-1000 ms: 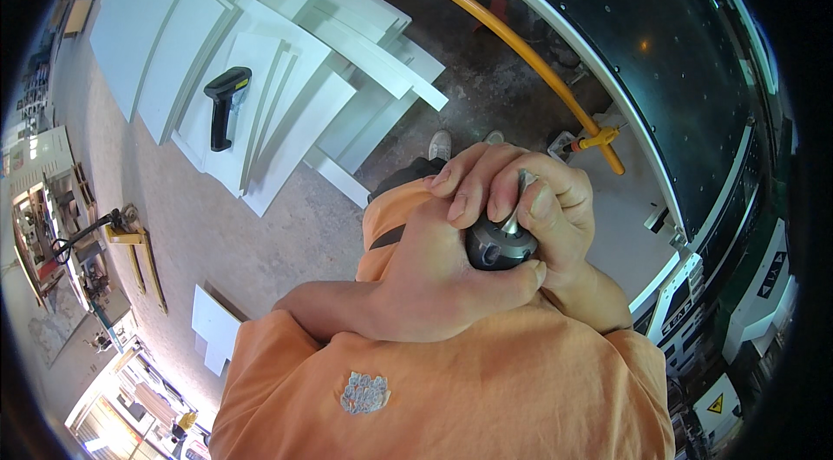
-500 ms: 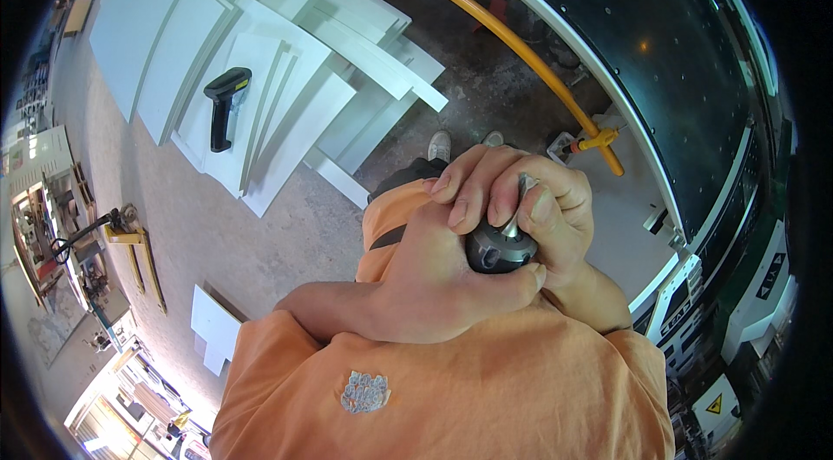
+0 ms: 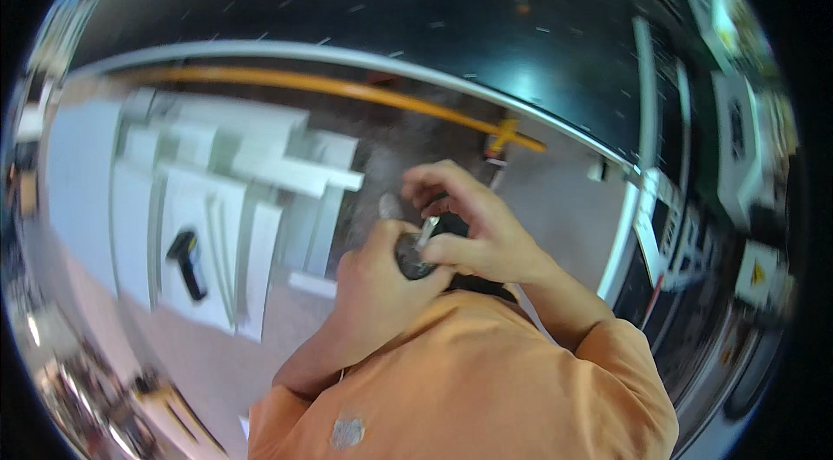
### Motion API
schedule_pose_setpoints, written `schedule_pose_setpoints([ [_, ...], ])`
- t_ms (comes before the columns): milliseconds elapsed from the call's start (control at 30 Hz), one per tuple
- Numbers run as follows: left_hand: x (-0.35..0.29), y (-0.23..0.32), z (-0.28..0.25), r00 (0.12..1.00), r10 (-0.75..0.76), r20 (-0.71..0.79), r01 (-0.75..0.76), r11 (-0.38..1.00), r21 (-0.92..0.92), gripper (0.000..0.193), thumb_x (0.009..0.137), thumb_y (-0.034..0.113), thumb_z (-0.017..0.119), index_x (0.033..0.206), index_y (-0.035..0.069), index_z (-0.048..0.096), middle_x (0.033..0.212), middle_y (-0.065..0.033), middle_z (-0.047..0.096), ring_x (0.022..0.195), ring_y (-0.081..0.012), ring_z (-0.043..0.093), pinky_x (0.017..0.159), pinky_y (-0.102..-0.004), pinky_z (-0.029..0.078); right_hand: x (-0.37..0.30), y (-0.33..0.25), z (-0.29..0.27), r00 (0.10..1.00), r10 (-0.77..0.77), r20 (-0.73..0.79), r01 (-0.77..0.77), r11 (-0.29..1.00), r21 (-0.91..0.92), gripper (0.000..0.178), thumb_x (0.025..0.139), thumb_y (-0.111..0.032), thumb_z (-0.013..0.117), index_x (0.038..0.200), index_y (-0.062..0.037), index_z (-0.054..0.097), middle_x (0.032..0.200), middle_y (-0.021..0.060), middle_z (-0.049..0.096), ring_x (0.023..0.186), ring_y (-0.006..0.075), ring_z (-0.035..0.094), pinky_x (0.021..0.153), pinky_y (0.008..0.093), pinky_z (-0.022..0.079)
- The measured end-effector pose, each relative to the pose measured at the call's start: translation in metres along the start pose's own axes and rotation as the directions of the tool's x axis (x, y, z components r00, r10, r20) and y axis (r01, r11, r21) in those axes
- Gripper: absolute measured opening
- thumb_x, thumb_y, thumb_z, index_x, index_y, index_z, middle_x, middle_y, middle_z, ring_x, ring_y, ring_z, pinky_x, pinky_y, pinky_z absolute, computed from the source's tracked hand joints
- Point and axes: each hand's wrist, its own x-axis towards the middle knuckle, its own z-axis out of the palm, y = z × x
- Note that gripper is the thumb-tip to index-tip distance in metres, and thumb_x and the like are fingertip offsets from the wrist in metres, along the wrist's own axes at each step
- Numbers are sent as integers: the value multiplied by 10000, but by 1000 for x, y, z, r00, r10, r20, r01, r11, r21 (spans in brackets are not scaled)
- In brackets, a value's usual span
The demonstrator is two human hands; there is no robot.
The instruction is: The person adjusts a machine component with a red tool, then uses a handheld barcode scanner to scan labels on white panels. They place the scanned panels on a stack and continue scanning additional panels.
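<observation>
My left hand [image 3: 373, 286] is closed around a dark round tool chuck [image 3: 409, 259] in front of my waist. A shiny metal bit [image 3: 429, 230] sticks up from the chuck's middle. Over it arches my right hand [image 3: 477, 221], its bent fingers lifted away from the thumb, leaving a gap. The right thumb lies at the chuck's edge beside the bit. The chuck's lower part is hidden in my left palm. Motion blurs the picture.
White panels [image 3: 78, 182] lie stacked at left, with a black handheld scanner [image 3: 187, 265] on top. Beyond them runs a yellow bar [image 3: 347, 91] along the white edge of a large dark machine bed [image 3: 364, 0]. A machine frame [image 3: 664, 217] stands at right.
The view has turned, bringing the dark bed across the top. My right fingers have lifted off the bit and spread from the thumb; my left hand keeps its hold on the chuck.
</observation>
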Motion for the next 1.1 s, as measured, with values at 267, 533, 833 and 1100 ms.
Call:
schedule_pose_setpoints([
  [267, 26, 54, 93, 850, 395, 349, -482, 850, 211, 482, 769, 314, 880, 1069, 66, 596, 843, -211, 704, 779, -437, 708, 665, -504, 563, -132, -12, -73, 940, 127, -317, -162, 983, -86, 674, 872, -252, 796, 1385, 52, 480, 1090, 216, 700, 968, 277, 738, 803, 359, 586],
  [533, 49, 197, 236, 113, 895, 432, -851, 312, -423, 569, 595, 145, 950, 1030, 15, 606, 1140, -225, 662, 996, -347, 677, 810, -400, 556, -285, 11, -131, 757, -37, -653, 579, 501, 643, 683, 926, -61, 737, 1475, 6, 336, 1233, 156, 665, 1091, 177, 664, 915, 301, 567],
  [833, -5, 285, 422, -215, 820, 530, -632, 297, -716, 633, 656, 305, 974, 1095, 0, 634, 1153, -239, 680, 1048, -339, 682, 893, -435, 550, -396, 52, -169, 322, -179, -930, 946, 19, 324, 768, 923, -168, 766, 1523, 12, 323, 1399, 170, 559, 1283, 239, 567, 1034, 329, 500],
  [1100, -34, 337, 596, -133, 717, 684, -667, 446, -597, 569, 670, 177, 915, 1127, -48, 662, 1045, -144, 691, 979, -222, 659, 838, -333, 543, -599, 101, -241, -86, 351, -932, 567, 787, 244, 578, 1001, -285, 642, 1499, -82, 433, 1400, 159, 597, 1339, 276, 542, 1090, 443, 477],
])
